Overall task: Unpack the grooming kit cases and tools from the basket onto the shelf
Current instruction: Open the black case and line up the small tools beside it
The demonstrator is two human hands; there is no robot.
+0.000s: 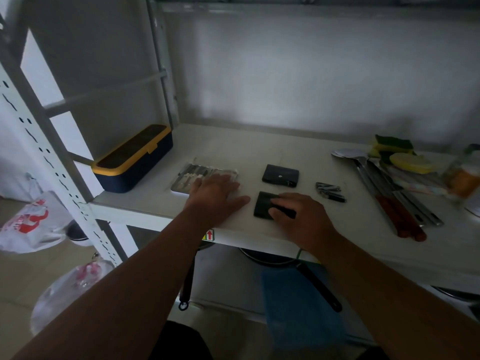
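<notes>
On the white shelf [259,149] lie a clear flat pack of metal grooming tools [192,175], a black snap case [280,175], a second black case [262,207] and a few loose nail clippers [330,192]. My left hand [215,198] lies flat with straight fingers, its fingertips on the near right corner of the tool pack. My right hand [298,214] rests on the nearer black case, fingers bent over its right side. The basket is not in view.
A navy box with a yellow lid [132,162] stands at the shelf's left end by the upright post [161,63]. Ladles and knives [394,193], sponges [392,146] and a jar [465,175] crowd the right end. Pans hang below; plastic bags [28,222] sit on the floor.
</notes>
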